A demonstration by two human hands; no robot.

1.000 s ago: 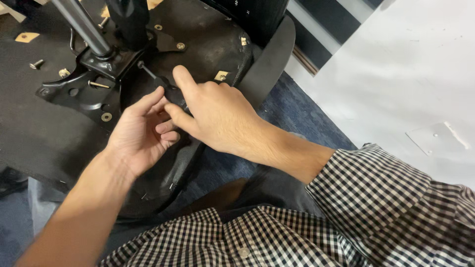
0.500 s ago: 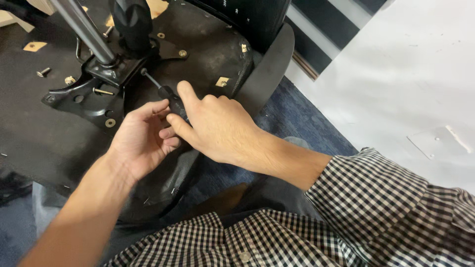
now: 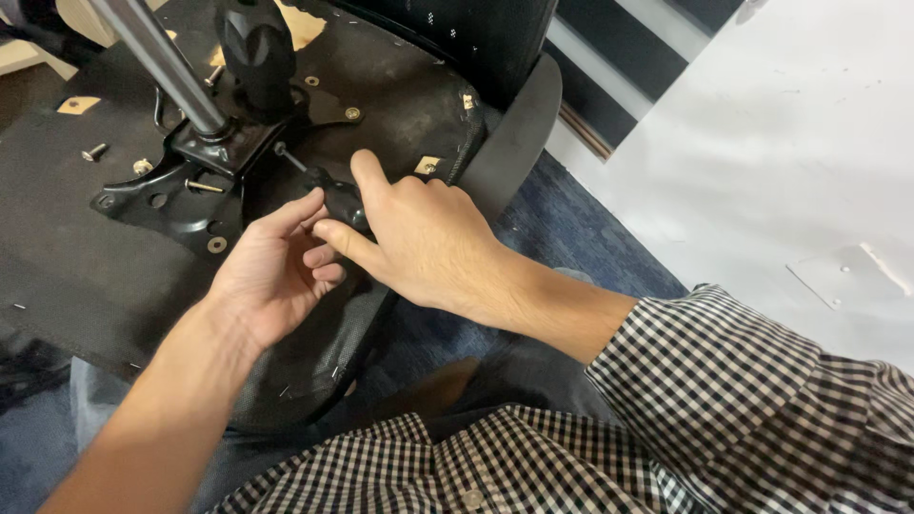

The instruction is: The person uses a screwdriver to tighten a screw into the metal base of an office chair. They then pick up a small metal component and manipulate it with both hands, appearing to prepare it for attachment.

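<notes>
1. Loose screw (image 3: 93,150) lies on the black underside of the upturned chair seat (image 3: 57,276), far left, apart from the bracket.
2. Black metal mounting plate (image 3: 181,186) sits on the seat; the chrome gas cylinder (image 3: 157,59) rises from it, tilted up-left. Brass bolt (image 3: 204,186) lies on the plate.
3. Left hand (image 3: 271,271): palm up, fingers half curled and loose, fingertips just under the tool handle. Whether it actually grips anything, can't tell.
4. Screwdriver (image 3: 328,193): black handle, thin shaft running up-left, tip at the plate edge near the cylinder base. Sits between both hands.
5. Right hand (image 3: 419,238): closed over the handle, thumb along the top, index finger wrapped beneath.
6. Checked sleeve (image 3: 752,400) covers the right arm.
</notes>
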